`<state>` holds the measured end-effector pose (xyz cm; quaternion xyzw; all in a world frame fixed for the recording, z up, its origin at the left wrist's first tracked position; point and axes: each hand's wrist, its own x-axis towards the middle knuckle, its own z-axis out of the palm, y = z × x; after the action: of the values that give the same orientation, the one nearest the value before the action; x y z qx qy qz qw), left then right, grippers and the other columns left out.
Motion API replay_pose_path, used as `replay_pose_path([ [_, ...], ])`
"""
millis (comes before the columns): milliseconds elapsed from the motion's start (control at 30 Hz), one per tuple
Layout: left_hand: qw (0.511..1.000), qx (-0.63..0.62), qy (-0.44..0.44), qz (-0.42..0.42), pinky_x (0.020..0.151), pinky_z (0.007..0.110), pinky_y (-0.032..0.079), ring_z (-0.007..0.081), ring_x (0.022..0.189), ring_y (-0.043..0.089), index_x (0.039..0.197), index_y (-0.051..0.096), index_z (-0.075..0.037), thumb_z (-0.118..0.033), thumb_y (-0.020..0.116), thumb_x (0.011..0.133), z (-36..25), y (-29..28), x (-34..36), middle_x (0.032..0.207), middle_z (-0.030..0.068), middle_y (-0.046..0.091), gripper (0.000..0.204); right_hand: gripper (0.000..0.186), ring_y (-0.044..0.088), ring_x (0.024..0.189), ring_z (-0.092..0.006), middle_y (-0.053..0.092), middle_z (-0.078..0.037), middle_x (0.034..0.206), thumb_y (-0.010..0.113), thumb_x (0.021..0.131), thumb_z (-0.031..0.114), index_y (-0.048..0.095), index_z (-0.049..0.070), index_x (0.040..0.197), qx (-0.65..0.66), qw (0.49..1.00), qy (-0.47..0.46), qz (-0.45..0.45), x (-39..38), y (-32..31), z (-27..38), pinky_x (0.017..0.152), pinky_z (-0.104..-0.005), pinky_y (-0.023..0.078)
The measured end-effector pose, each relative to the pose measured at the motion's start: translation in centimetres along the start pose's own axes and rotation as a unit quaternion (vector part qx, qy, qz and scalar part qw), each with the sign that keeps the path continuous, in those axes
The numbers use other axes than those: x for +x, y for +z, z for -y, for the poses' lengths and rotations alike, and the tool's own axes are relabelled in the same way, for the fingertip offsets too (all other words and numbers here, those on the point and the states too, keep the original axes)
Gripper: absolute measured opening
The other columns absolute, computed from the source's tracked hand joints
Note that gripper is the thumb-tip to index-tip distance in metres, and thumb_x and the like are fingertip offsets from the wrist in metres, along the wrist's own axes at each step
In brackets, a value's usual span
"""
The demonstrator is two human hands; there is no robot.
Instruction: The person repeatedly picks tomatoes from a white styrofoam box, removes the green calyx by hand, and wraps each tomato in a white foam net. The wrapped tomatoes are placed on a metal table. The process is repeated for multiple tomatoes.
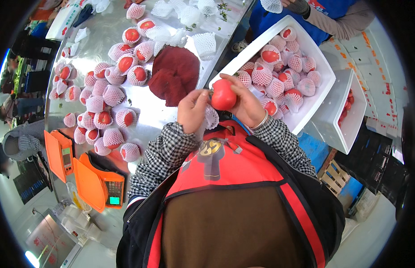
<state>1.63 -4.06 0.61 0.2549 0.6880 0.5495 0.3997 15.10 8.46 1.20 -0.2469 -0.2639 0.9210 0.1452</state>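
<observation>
A bare red tomato (pixel 224 95) is held up in front of my chest. My right hand (pixel 248 105) wraps around its right side, with a bracelet at the wrist. Against the tomato's left side, my left hand (pixel 192 110) is closed, thumb and forefinger by its edge. A white foam net sleeve (pixel 211 118) hangs below the left hand's fingers, seemingly gripped in that palm, which hides part of it. Just beyond my hands a dark red cloth (pixel 175 75) lies on the metal table (pixel 140 97). Several netted tomatoes (pixel 100 103) cover the table to the left.
On the right stands a white foam box (pixel 321 96) of netted tomatoes, with a smaller white box (pixel 350 129) behind. Orange scales (pixel 89 187) sit at the lower left. Loose foam nets (pixel 189 15) lie at the far side. A co-worker's gloved hand (pixel 299 6) is beyond the box.
</observation>
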Motion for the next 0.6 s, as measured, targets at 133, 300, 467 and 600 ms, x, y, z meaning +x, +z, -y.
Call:
replay_pose_path([
  [133, 0.965, -0.258, -0.002, -0.051, 0.062, 0.024, 0.05, 0.0129, 0.074, 0.063, 0.129, 0.043, 0.005, -0.016, 0.063, 0.092, -0.6, -2.0, -0.1, 0.101, 0.0119, 0.065, 0.047, 0.049, 0.055, 0.114, -0.0313, 0.051, -0.019, 0.127, 0.059, 0.093, 0.031, 0.044, 0.002, 0.129, 0.2, 0.977, 0.05, 0.054, 1.0, -0.6, -0.5, 0.096, -0.044, 0.048],
  [300, 0.951, -0.287, -0.074, -0.087, 0.04, 0.021, 0.043, 0.0133, 0.063, 0.063, 0.128, 0.044, 0.003, -0.015, 0.071, 0.085, -0.4, -5.7, -0.7, 0.092, 0.0099, 0.066, 0.054, 0.055, 0.045, 0.122, -0.0357, 0.046, -0.022, 0.132, 0.062, 0.088, 0.03, 0.045, -0.002, 0.129, 0.286, 0.95, 0.098, 0.084, 2.4, -0.6, -1.7, 0.093, -0.0429, 0.051],
  [467, 0.932, -0.335, -0.061, -0.12, 0.039, 0.021, 0.044, 0.0151, 0.068, 0.065, 0.129, 0.043, 0.001, -0.009, 0.071, 0.082, -0.2, -7.2, -1.6, 0.095, 0.0108, 0.065, 0.056, 0.055, 0.055, 0.116, -0.0332, 0.055, -0.021, 0.124, 0.05, 0.092, 0.042, 0.048, -0.001, 0.127, 0.191, 0.972, 0.124, 0.065, 2.8, 1.7, -1.9, 0.095, -0.042, 0.049],
  [600, 0.95, -0.282, -0.039, -0.126, 0.046, 0.022, 0.048, 0.0154, 0.075, 0.066, 0.131, 0.043, 0.0, -0.003, 0.068, 0.079, -0.7, -8.2, -2.2, 0.101, 0.0109, 0.063, 0.058, 0.055, 0.051, 0.121, -0.0325, 0.052, -0.021, 0.13, 0.052, 0.091, 0.04, 0.049, -0.002, 0.126, 0.118, 0.985, 0.115, 0.044, 2.7, 3.0, -2.5, 0.102, -0.0441, 0.042],
])
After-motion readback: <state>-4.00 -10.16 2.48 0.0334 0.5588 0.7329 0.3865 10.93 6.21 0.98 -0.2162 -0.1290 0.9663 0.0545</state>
